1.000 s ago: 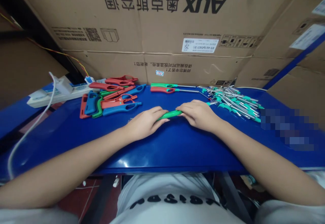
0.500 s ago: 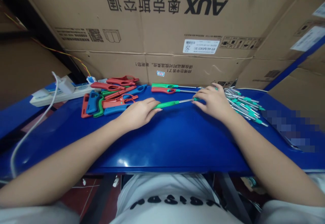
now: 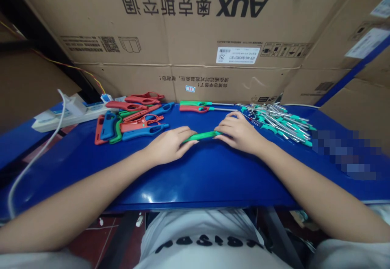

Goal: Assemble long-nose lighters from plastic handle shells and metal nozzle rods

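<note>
A green long-nosed lighter [image 3: 202, 136] spans the gap between my hands, above the blue tabletop. My left hand [image 3: 171, 144] is closed around its handle end. The fingers of my right hand [image 3: 239, 132] pinch its front end, where a bit of teal shows; the metal tube is hidden by that hand. Behind them lie a green lighter [image 3: 195, 103] and a red lighter [image 3: 195, 109] with metal tubes pointing right. A pile of metal tubes with teal ends [image 3: 280, 122] is beyond my right hand. Red, blue and green handles [image 3: 143, 126] are heaped left of my left hand.
A white power strip [image 3: 57, 118] with plugs and a white cable [image 3: 39, 159] occupies the left side. Along the back of the blue table [image 3: 195, 179] stands a large cardboard sheet [image 3: 170, 29]. A blurred-out patch [image 3: 347, 155] covers something at the right.
My right hand has slid left and slightly nearer along the lighter, from the metal tube to the green body's front end. The left hand has shifted slightly right and nearer, still gripping.
</note>
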A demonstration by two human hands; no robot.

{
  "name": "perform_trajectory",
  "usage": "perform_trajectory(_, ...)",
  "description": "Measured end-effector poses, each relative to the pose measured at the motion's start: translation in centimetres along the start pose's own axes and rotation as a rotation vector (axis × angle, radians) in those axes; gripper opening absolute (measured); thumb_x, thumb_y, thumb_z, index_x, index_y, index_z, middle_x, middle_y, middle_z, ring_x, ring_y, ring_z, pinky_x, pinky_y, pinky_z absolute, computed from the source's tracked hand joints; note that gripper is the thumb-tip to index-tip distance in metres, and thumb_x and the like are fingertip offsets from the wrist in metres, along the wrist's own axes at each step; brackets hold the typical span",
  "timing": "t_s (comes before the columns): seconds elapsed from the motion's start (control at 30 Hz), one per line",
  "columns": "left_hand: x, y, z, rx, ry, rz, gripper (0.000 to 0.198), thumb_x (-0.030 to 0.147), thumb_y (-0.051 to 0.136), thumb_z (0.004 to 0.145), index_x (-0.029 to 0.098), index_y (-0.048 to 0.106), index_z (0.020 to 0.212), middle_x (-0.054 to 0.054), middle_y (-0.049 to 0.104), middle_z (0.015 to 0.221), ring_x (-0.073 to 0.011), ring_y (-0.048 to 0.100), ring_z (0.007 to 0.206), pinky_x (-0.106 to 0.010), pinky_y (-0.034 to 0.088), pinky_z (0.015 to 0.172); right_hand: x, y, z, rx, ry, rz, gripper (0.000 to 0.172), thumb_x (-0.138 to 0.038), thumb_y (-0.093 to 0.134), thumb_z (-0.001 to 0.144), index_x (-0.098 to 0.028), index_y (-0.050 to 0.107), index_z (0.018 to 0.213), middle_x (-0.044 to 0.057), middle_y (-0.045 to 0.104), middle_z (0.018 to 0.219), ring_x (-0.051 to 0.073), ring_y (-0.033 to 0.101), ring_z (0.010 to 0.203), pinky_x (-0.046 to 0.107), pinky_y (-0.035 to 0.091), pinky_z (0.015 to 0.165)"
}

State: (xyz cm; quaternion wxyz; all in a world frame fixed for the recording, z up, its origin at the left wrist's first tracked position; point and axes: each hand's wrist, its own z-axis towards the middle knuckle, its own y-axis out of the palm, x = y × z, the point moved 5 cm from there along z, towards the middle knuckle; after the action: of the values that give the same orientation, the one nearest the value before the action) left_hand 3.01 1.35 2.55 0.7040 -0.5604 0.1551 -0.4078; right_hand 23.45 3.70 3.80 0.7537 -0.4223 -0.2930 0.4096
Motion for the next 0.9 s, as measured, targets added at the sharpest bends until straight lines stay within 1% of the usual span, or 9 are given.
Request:
perform_trajectory(0.17, -0.3, -0.5, 0.1, 0.066, 0.005, -0.058, 0.034, 0.038, 0.045, 0.104, 0.015, 0.068, 0.116, -0.009, 0.071, 0.103, -0.0209, 0.068, 0.093, -0.032, 0.053, 0.084, 0.8, -0.4, -0.3, -0.064, 0.007, 0.052, 0.025, -0.033, 0.053, 0.101, -0.016, 0.070, 0.108, 0.009, 0.075, 0.098, 0.022, 0.064, 0.091, 0.042, 0.037, 0.098)
perform_trajectory(0.3, 0.1, -0.7, 0.1, 0.096, -0.006, -0.122, 0.031, 0.037, 0.048, 0.102, 0.014, 0.070, 0.101, -0.007, 0.070, 0.088, -0.0170, 0.066, 0.078, -0.028, 0.051, 0.075, 0.3, -0.1, -0.3, -0.091, -0.039, 0.024, 0.027, -0.031, 0.046, 0.103, -0.015, 0.069, 0.100, 0.011, 0.073, 0.090, 0.022, 0.061, 0.085, 0.038, 0.040, 0.086)
perform_trajectory(0.4, 0.3, -0.6, 0.1, 0.098, -0.040, -0.222, 0.033, 0.037, 0.049, 0.101, 0.015, 0.069, 0.087, -0.004, 0.068, 0.078, -0.0138, 0.062, 0.068, -0.025, 0.048, 0.067, -0.2, 0.1, -0.3, -0.070, -0.057, -0.021, 0.029, -0.029, 0.043, 0.104, -0.015, 0.067, 0.096, 0.012, 0.070, 0.086, 0.023, 0.057, 0.081, 0.036, 0.039, 0.077)
perform_trajectory(0.53, 0.1, -0.3, 0.2, 0.068, -0.131, -0.363, 0.038, 0.039, 0.050, 0.100, 0.015, 0.067, 0.076, -0.002, 0.067, 0.070, -0.0112, 0.058, 0.060, -0.022, 0.042, 0.059, -0.6, 0.1, -0.3, -0.021, -0.057, -0.064, 0.029, -0.027, 0.042, 0.104, -0.013, 0.066, 0.096, 0.012, 0.068, 0.082, 0.023, 0.055, 0.079, 0.035, 0.037, 0.074)
perform_trajectory(0.63, 0.2, -0.2, 0.1, 0.062, -0.153, -0.385, 0.039, 0.040, 0.050, 0.100, 0.014, 0.067, 0.075, -0.002, 0.067, 0.069, -0.0112, 0.057, 0.059, -0.022, 0.042, 0.058, -0.8, 0.0, -0.3, -0.006, -0.076, -0.061, 0.028, -0.024, 0.043, 0.103, -0.012, 0.066, 0.095, 0.012, 0.067, 0.081, 0.023, 0.054, 0.078, 0.035, 0.037, 0.073)
perform_trajectory(0.77, 1.0, -0.4, -0.3, 0.115, -0.058, -0.254, 0.032, 0.035, 0.051, 0.100, 0.014, 0.068, 0.081, -0.003, 0.066, 0.073, -0.0126, 0.059, 0.064, -0.023, 0.044, 0.063, -1.1, 0.1, -0.4, -0.017, -0.099, -0.064, 0.027, -0.022, 0.042, 0.102, -0.013, 0.065, 0.090, 0.012, 0.066, 0.079, 0.022, 0.052, 0.076, 0.035, 0.035, 0.071)
perform_trajectory(0.9, 1.5, -0.2, -0.6, 0.110, 0.018, -0.156, 0.027, 0.031, 0.050, 0.101, 0.014, 0.068, 0.091, -0.005, 0.066, 0.077, -0.0140, 0.060, 0.066, -0.024, 0.046, 0.064, -1.3, 0.3, -0.6, -0.041, -0.121, -0.036, 0.026, -0.020, 0.042, 0.101, -0.016, 0.064, 0.087, 0.010, 0.063, 0.074, 0.022, 0.049, 0.073, 0.035, 0.034, 0.071)
